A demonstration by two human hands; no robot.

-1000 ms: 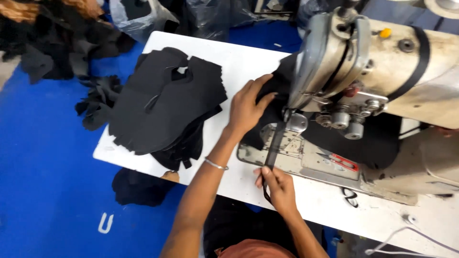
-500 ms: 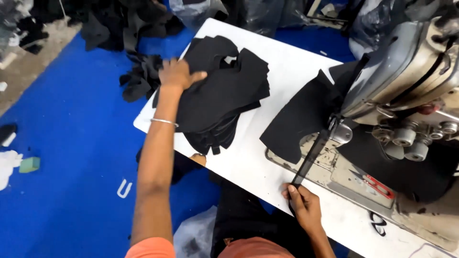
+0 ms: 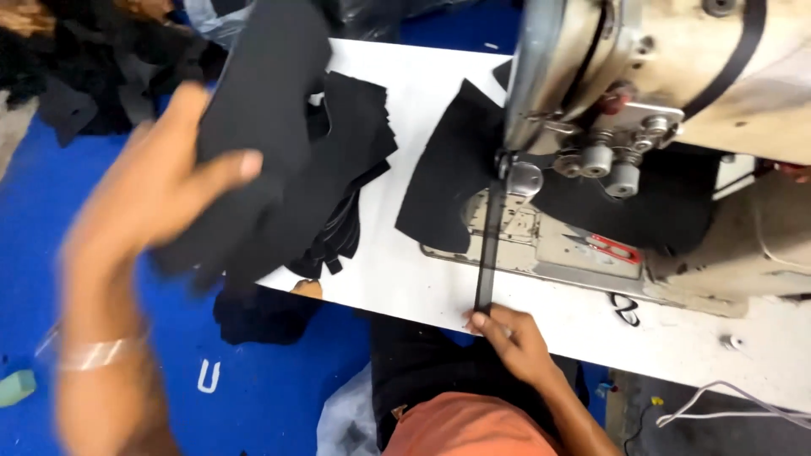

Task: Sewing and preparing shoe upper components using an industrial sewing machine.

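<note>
My left hand [image 3: 160, 190] is raised close to the camera, blurred, holding a black cut fabric piece [image 3: 258, 127] lifted above the stack of black pieces [image 3: 346, 177] on the white table [image 3: 405, 287]. My right hand [image 3: 511, 338] pinches the near end of a narrow black strip [image 3: 488, 245] at the table's front edge. The strip runs up to the needle area of the beige sewing machine [image 3: 676, 76]. Another black fabric piece [image 3: 456, 169] lies under the machine's head.
Red-handled snips [image 3: 612, 247] lie on the machine bed. Heaps of black fabric [image 3: 76, 76] sit on the blue floor at upper left. A white cord [image 3: 735, 405] hangs at lower right. A bangle [image 3: 97, 353] circles my left wrist.
My left hand went from the piece at the machine to the stack, then lifted one black piece up toward the camera. My right hand kept hold of the strip.
</note>
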